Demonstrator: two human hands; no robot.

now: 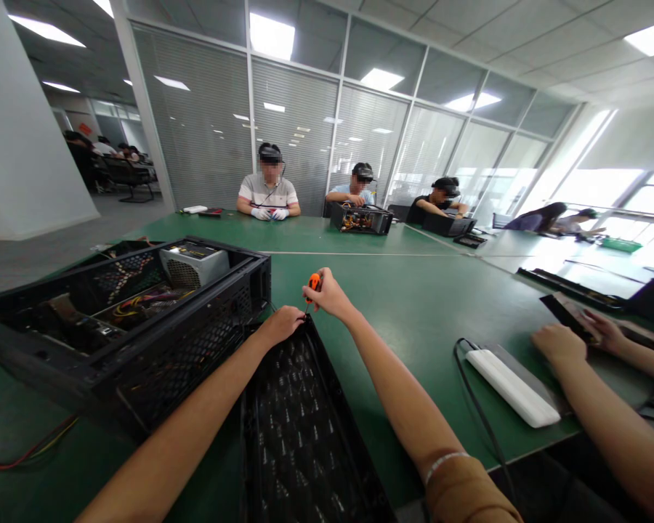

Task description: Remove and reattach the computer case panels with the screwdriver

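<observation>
My right hand point(330, 294) is closed round the orange and black handle of a screwdriver point(314, 283). The thin shaft points down to the far end of a black computer case front panel point(299, 421), which lies on the table in front of me with its inner side up. At that same end, my left hand point(285, 325) has its fingers curled on the panel's edge, right beside the screwdriver tip. Whether a small part sits between those fingertips is hidden. To the left lies an open black computer case point(196, 312) with a grey power supply point(196, 263) and loose cables inside.
A white power bank point(512, 388) with a black cable lies to the right on the green table point(414, 305). Beyond it, a neighbour's hands point(561, 345) handle a dark part. Several people sit across the table, two at computer cases point(361, 219). Coloured wires point(49, 439) trail at the left.
</observation>
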